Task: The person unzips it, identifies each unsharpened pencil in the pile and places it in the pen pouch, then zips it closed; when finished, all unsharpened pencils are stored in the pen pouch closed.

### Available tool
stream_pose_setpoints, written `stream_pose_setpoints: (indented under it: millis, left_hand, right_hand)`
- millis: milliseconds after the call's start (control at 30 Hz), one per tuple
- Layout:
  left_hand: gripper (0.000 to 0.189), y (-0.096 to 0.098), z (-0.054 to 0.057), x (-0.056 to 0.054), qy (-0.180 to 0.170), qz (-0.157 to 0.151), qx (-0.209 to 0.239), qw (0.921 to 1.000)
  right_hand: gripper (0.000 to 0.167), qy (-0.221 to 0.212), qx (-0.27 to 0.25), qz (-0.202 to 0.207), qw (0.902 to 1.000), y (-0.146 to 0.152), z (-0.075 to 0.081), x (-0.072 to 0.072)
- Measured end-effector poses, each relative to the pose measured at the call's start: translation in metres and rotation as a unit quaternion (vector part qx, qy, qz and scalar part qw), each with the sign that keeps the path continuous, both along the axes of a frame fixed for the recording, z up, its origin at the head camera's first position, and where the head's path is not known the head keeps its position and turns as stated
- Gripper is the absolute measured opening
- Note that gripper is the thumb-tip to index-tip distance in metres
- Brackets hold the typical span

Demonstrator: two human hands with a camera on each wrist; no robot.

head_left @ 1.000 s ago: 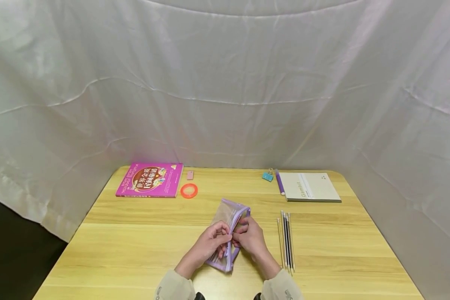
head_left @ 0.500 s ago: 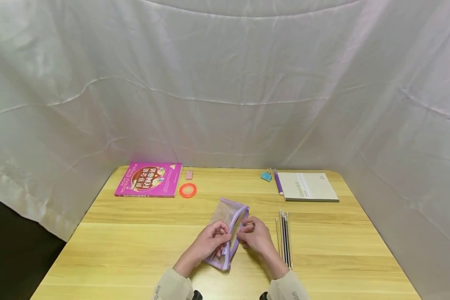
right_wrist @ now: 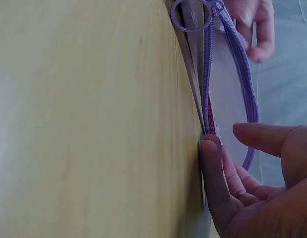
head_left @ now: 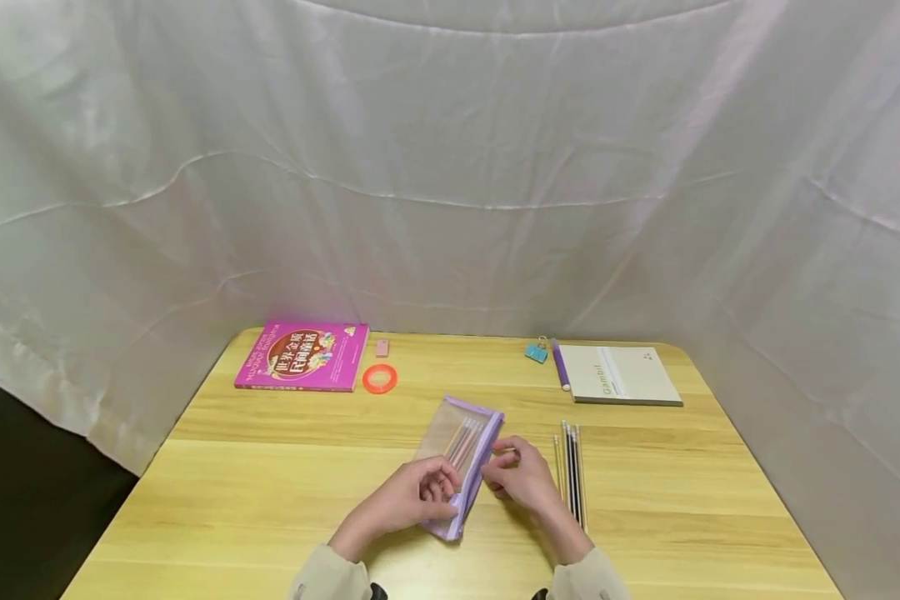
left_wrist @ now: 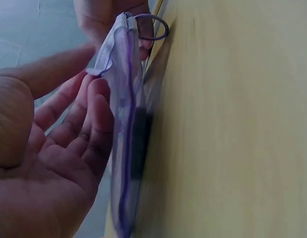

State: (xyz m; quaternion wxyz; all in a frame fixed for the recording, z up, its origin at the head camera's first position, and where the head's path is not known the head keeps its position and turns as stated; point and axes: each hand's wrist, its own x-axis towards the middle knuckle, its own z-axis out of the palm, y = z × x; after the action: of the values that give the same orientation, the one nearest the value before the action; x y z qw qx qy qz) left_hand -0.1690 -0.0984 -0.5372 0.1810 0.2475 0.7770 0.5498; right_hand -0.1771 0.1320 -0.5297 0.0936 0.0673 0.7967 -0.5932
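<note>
A see-through pencil pouch (head_left: 432, 433) with lavender edging lies slantwise before me, several pencils (head_left: 465, 443) showing inside. In the right wrist view its zipper (right_wrist: 248, 87) gapes apart, and a lavender ring (right_wrist: 193, 30) hangs at the far end. My left hand (head_left: 416, 496) lies over the near left part of the pouch, fingers loosely bent, their tips against its side in the left wrist view. At the pouch's right edge is my right hand (head_left: 525, 479). Its fingertips touch the lower zipper edge, with the thumb apart from them.
Several loose pencils (head_left: 573, 471) lie right of my right hand. Farther back are a pink book (head_left: 333, 362), a pink eraser (head_left: 382, 348), an orange-red ring (head_left: 379, 391), a blue clip (head_left: 536, 353), a purple pen (head_left: 561, 367) and a notebook (head_left: 637, 375).
My left hand has let go of the zipper edge and moved slightly left and nearer. The pouch lies flatter, its pencils now showing plainly. My right hand has shifted right.
</note>
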Motion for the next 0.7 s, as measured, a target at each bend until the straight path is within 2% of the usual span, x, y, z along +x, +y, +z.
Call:
stream_pose_setpoints:
  millis: [167,333,533,700]
  left_hand:
    - [0.043,-0.010,0.003,0.008,0.042,-0.026,-0.039,0.9980]
    - [0.059,-0.011,0.002,0.014,0.094,-0.042,-0.060,0.9929]
    - [0.053,-0.009,0.002,0.018,0.177,-0.041,-0.080,0.9801]
    - [0.047,-0.006,0.002,0.021,0.216,-0.033,-0.104,0.9703]
  right_hand:
    - [0.042,0.001,0.006,0.010,0.9999,0.003,0.002,0.004]
    - [0.038,0.002,0.003,0.034,0.9994,0.006,0.003,0.011]
    - [0.032,0.007,-0.012,0.098,0.9951,0.008,0.002,0.019]
    - [0.027,0.000,-0.015,0.140,0.9901,0.008,0.001,0.028]
